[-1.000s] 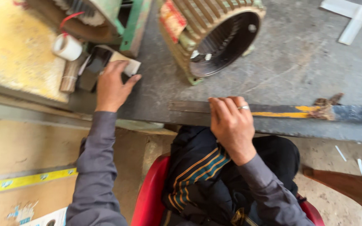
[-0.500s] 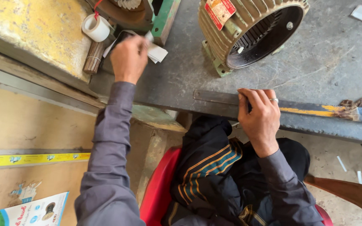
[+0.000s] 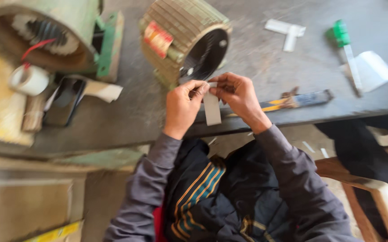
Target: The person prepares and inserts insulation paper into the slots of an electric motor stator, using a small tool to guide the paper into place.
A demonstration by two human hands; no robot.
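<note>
Both hands pinched one white paper strip [image 3: 212, 109] at its top edge. My left hand [image 3: 183, 105] and right hand [image 3: 239, 96] were clamped on it above the counter [image 3: 265, 67], near the motor stator [image 3: 185, 40].

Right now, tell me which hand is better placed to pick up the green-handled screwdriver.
Right. The green-handled screwdriver lies on the bench on the right hand's side, beyond it. The left hand is farther off. Both hands pinch the grey strip, so the left would have to hold it alone.

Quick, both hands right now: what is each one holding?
Left hand: closed, pinching the top of the white paper strip.
Right hand: closed, pinching the same strip at its top edge.
</note>
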